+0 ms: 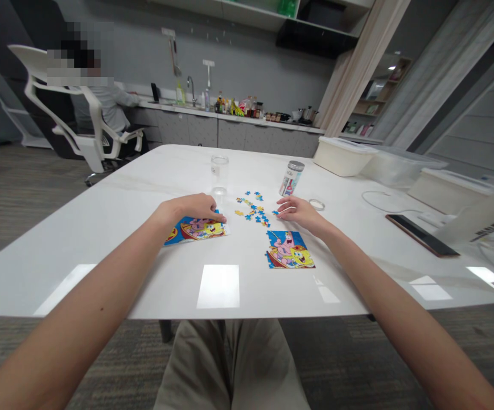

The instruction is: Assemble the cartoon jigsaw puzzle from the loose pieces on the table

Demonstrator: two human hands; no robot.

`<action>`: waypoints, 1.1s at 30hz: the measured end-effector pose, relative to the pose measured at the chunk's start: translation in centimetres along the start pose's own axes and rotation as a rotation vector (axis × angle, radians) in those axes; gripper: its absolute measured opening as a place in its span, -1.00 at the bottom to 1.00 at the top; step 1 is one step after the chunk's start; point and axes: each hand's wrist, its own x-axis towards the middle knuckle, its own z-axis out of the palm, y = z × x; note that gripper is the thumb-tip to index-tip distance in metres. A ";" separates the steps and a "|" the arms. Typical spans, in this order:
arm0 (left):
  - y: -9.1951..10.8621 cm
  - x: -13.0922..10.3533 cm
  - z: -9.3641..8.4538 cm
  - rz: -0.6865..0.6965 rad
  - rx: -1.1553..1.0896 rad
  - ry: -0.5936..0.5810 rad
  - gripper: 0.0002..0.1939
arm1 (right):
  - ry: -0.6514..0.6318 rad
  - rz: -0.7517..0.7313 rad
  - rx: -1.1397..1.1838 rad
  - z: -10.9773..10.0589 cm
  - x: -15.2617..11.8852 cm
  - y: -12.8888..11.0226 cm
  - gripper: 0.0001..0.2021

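On the white table lies a partly joined cartoon puzzle (pixel 290 250), showing a pink and a yellow figure, with a ragged left edge. Loose blue and yellow puzzle pieces (pixel 255 214) are scattered beyond it. My left hand (pixel 198 208) rests with curled fingers on the upper edge of a picture card (pixel 200 229) of the same scene, covering part of it. My right hand (pixel 293 210) is just right of the loose pieces, its fingers apart, with a small blue piece (pixel 275 212) at the fingertips.
A clear jar (pixel 219 175) and a printed canister with a metal lid (pixel 292 178) stand behind the pieces. A ring-shaped item (pixel 316 204) lies near my right hand. Storage boxes (pixel 343 158), a dark flat object (pixel 422 234) and cables are rightward. A person (pixel 106 105) sits back left.
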 end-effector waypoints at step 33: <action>0.0 -0.1 0.0 0.007 -0.007 0.000 -0.33 | 0.005 0.045 -0.014 0.3 -0.2 -0.6 -0.76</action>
